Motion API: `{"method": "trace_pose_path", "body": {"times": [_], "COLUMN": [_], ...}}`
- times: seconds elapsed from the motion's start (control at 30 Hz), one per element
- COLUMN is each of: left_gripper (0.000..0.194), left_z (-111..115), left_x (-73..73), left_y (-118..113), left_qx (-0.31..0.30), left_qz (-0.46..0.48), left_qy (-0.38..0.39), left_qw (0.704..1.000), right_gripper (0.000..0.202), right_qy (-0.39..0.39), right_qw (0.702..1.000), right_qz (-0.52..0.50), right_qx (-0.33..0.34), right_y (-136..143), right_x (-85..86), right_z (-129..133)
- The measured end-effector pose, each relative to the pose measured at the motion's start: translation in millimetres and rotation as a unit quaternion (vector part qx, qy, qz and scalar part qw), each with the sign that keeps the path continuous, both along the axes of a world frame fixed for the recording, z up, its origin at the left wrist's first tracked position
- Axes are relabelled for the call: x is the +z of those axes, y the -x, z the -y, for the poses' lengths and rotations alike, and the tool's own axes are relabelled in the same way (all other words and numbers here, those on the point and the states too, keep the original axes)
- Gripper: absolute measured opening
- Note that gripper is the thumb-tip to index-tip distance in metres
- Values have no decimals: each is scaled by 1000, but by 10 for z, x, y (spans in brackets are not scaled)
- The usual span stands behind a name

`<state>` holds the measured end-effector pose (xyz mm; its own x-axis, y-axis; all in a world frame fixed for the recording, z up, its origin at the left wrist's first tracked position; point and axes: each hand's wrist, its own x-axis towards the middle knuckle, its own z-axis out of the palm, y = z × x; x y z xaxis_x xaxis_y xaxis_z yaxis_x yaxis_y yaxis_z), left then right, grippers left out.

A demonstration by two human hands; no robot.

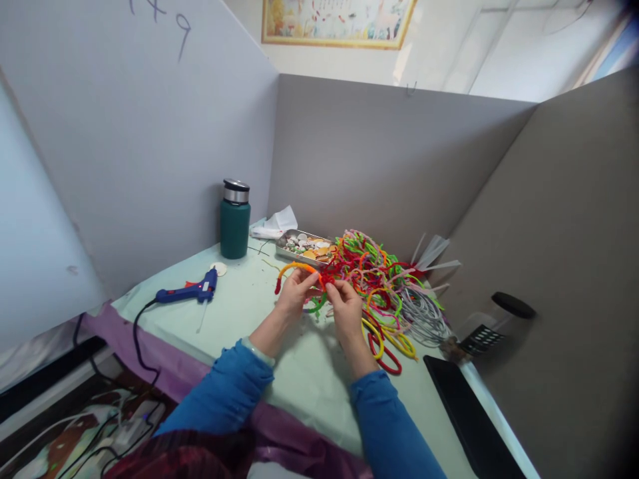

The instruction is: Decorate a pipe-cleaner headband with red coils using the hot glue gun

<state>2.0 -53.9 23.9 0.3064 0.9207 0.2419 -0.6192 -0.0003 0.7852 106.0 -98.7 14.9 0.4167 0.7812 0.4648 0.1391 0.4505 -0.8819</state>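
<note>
Both my hands are together above the middle of the table. My left hand [293,293] pinches a multicoloured fuzzy pipe cleaner [294,265], whose orange and yellow length arches out to the left and ends in dark red. Close beside it, my right hand [345,307] has thumb and finger pressed on the red part of the same piece. A green curved stretch [317,305] shows beneath the fingers; whether it belongs to the held piece I cannot tell. Right behind my hands lies a tangled heap of colourful pipe cleaners [372,266].
A blue glue gun [192,291] lies at the left, its cord running off the edge, near a round white disc [218,269]. Behind stand a green bottle [234,223] and a metal tray [284,253] of small discs. Grey coils [424,313] and a black flat object [469,419] lie right.
</note>
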Motion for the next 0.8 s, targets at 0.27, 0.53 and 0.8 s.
{"method": "trace_pose_path", "body": {"times": [0.27, 0.53, 0.8], "left_gripper": [32, 32, 29], "left_z": [-50, -53, -106], "left_x": [-45, -28, -75], "left_y": [-39, -50, -42], "left_qx": [3, -7, -63], "left_qz": [18, 33, 20], "left_qy": [44, 68, 75], "left_qw": [999, 997, 995], "right_gripper": [19, 18, 19], "right_qy": [6, 26, 29], "right_qw": [999, 996, 992], "right_qz": [-45, -76, -125], "right_qx": [-23, -32, 10], "right_y": [53, 57, 48], "right_x": [-37, -50, -103], "right_z": [-105, -160, -209]}}
